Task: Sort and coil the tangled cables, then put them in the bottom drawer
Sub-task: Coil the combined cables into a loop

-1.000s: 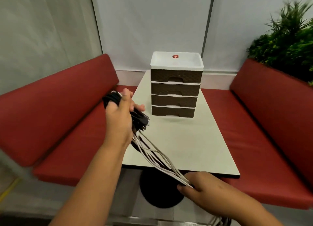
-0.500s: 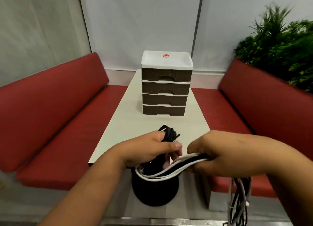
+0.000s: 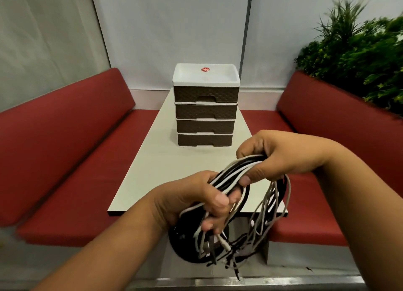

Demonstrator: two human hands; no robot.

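**Both hands on one mixed bundle, drawers all closed**

Two hands carry the whole tangle, near edge of the table (image 3: pixel 152 171), held in the air rather than laid down. We read this as a way to let the free ends hang and show which strand belongs to which cable.

Left side: our left hand (image 3: pixel 194 200) is clenched around the near part of the cables (image 3: pixel 231 179), thumb on top, fingers curled under. Black and white strands pass through the fist together, so nothing is sorted yet. Below it, plug ends and short loops dangle in front of the dark table base (image 3: pixel 185 247).

Right of that: our right hand (image 3: pixel 281 157) grasps the same bundle slightly farther and higher, fingers wrapped over, thumb pressing from below. The short span between the two hands is fairly taut, probably to keep a first loop in shape. Longer grey-white loops hang from this hand past the table edge.

Far centre: the drawer unit (image 3: pixel 206 104) stands upright on the table, well apart from the hands. The bottom drawer (image 3: pixel 205 140) looks fully pushed in, as do the three above.

Judgement: early stage; separating comes first, and the hanging ends could snag.
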